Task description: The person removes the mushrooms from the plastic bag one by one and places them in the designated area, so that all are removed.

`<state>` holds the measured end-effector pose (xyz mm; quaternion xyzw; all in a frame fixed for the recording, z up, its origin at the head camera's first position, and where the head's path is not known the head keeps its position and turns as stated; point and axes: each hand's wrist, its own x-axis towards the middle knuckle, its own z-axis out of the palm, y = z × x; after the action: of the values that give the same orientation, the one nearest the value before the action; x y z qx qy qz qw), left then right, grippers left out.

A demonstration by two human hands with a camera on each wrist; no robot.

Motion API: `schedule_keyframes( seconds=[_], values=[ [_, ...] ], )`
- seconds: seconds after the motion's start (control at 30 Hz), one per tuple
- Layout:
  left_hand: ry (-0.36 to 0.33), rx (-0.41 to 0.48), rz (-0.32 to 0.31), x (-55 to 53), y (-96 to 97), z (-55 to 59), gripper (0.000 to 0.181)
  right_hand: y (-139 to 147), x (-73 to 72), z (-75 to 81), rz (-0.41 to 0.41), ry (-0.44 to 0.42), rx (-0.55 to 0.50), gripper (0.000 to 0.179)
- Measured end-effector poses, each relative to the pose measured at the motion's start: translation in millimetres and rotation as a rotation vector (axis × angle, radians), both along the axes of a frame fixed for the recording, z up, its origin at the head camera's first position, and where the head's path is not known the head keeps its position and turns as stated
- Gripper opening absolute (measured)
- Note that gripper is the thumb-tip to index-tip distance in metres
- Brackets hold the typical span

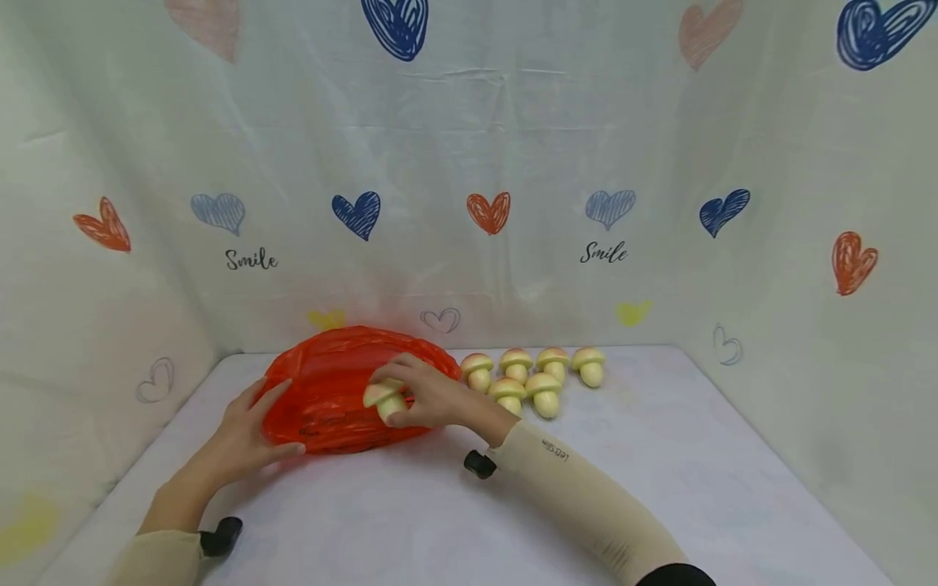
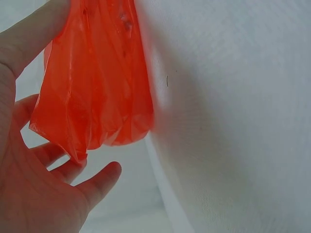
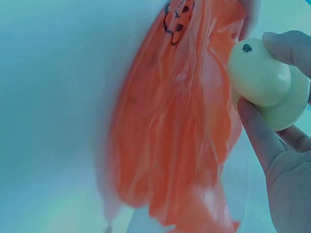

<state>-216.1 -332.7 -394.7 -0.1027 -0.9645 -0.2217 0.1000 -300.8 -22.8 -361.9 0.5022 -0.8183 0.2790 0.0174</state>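
A red plastic bag [image 1: 333, 391] lies on the table, crumpled, with its wide side facing me. Spread wide, my left hand [image 1: 245, 435] touches the bag's left end; the left wrist view shows the thumb on one side of the plastic [image 2: 92, 82] and the other fingers partly behind it. In front of the bag, my right hand [image 1: 428, 395] pinches a toy mushroom [image 1: 386, 399] with a cream stem and pale cap. A dark spot marks the stem end of that mushroom [image 3: 257, 73] in the right wrist view.
Several more toy mushrooms [image 1: 545, 394] with reddish cap tops stand in two rows right of the bag, near the table's back edge. A white cloth covers the table [image 1: 586, 480]. Behind it hangs a white curtain [image 1: 542, 285] printed with hearts.
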Motion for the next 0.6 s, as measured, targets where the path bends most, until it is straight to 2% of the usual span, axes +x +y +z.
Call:
schedule_keyframes(
  seconds=[0.23, 0.6],
  values=[
    [0.003, -0.006, 0.0, 0.5, -3.4, 0.7, 0.106, 30, 1.6, -1.4, -0.013, -0.044, -0.068, 0.046],
    [-0.005, 0.012, -0.005, -3.8, -2.7, -0.8, 0.106, 85, 7.4, -2.2, -0.066, -0.033, -0.113, 0.048]
  ],
)
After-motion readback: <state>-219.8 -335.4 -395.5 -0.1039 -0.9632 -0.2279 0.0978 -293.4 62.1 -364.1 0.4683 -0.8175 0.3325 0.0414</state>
